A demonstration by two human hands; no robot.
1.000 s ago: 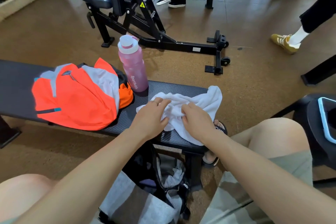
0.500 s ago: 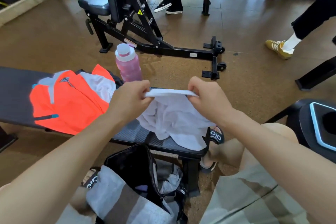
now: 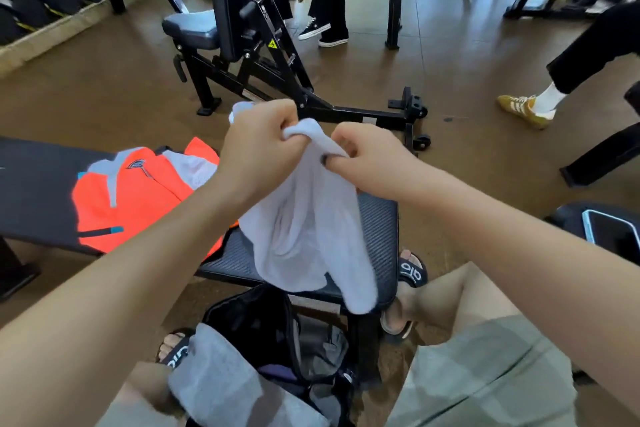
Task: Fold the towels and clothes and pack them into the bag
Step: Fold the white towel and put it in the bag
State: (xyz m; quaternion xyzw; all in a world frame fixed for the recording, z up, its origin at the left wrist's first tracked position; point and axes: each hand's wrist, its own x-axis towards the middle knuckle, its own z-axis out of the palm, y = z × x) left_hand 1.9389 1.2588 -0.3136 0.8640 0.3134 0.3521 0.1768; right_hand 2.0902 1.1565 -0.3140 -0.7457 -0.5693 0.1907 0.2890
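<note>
One white towel (image 3: pixel 304 225) is held up above the bench (image 3: pixel 377 236), gathered at its top edge. The left hand (image 3: pixel 256 152) grips that bunched top edge with curled fingers; a further bit of white cloth shows above its knuckles. The right hand (image 3: pixel 367 156) pinches the same edge just beside the left, fingers curled round the fabric. Both hands are close together, almost touching. Below the grips the towel hangs in loose folds, its lower end reaching past the near edge of the bench and over the bag.

One orange and grey jacket (image 3: pixel 138 194) lies flat on the bench, to the left of the towel. One dark bag (image 3: pixel 263 329) stands open on the floor below the bench, between the person's knees, with grey cloth (image 3: pixel 214 378) draped over its near side. One phone (image 3: pixel 609 232) lies on a dark surface at the right. One weight machine (image 3: pixel 249 55) stands on the floor beyond the bench.
</note>
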